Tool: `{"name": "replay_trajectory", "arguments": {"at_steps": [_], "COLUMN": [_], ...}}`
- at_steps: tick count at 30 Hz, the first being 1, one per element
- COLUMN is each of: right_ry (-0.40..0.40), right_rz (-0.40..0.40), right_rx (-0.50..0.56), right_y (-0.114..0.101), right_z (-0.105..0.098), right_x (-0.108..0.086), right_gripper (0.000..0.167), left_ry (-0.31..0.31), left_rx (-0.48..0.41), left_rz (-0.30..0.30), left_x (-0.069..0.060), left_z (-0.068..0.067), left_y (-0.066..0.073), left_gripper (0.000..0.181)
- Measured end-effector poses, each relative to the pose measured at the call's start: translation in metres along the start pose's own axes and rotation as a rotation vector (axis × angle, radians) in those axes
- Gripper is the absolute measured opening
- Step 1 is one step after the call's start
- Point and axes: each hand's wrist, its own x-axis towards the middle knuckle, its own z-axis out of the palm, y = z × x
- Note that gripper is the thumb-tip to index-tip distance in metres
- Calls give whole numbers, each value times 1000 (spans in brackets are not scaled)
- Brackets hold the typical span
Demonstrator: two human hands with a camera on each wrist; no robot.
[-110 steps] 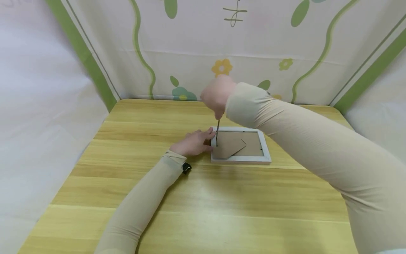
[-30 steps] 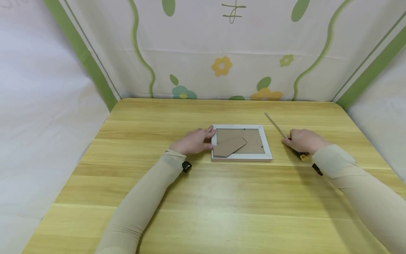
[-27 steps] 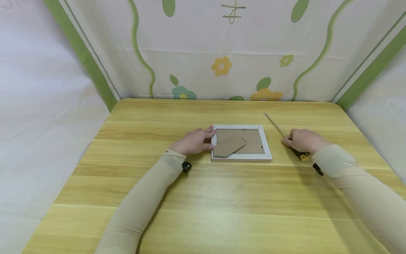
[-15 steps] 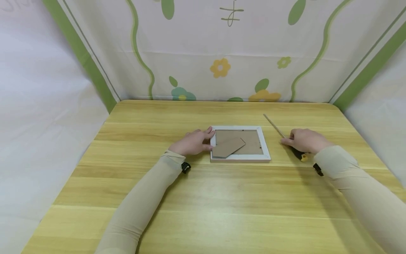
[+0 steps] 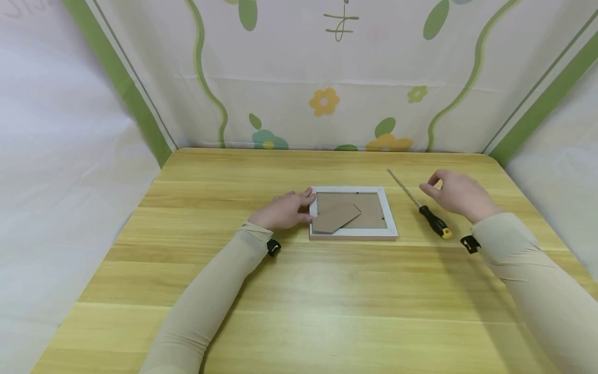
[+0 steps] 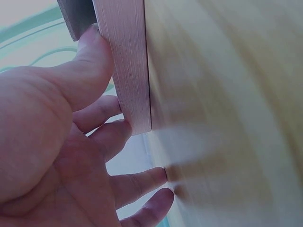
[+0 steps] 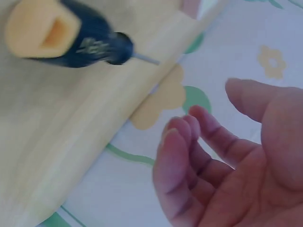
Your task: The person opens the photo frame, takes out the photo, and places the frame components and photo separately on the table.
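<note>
A white picture frame (image 5: pixel 391 221) lies face down on the table, its brown backing board (image 5: pixel 374 210) and cardboard stand flap (image 5: pixel 334 218) facing up. My left hand (image 5: pixel 283 210) rests at the frame's left side, thumb and index finger spread along that edge. In the left wrist view the thumb and two fingertips touch the frame's side (image 6: pixel 125 71), while two other fingers reach down to the table. To the right of the frame lies a screwdriver (image 5: pixel 434 221) with a black and yellow handle. My right hand (image 5: pixel 460 195) hovers beside it, fingers loosely curled, holding nothing.
The wooden table (image 5: pixel 280 311) meets a white cloth backdrop (image 5: pixel 280 57) printed with flowers and green leaves at its far edge. White cloth also hangs at the left and right. A black strap (image 5: pixel 273 247) shows at the left wrist, another (image 5: pixel 470 243) at the right.
Earlier my right hand held the screwdriver upright at the frame's left inner edge. It then laid the screwdriver down at the right, let go and lifted away. The left hand has stayed put.
</note>
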Motion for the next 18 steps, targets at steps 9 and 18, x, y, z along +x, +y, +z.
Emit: {"name": "replay_trajectory", "arguments": {"at_steps": [9,18], "right_ry": [211,239], "right_rz": [-32,-27], "right_rx": [113,286], "right_y": [-21,-43], "right_z": [-6,7], "right_x": [-6,-7], "right_gripper": [59,51], "left_ry": [-3,-5], "left_rx": [-2,-1], "left_rz": [-12,-9], "left_x": [1,0], "left_z": [0,-1], "left_y": [-1,1], "left_gripper": [70,70]}}
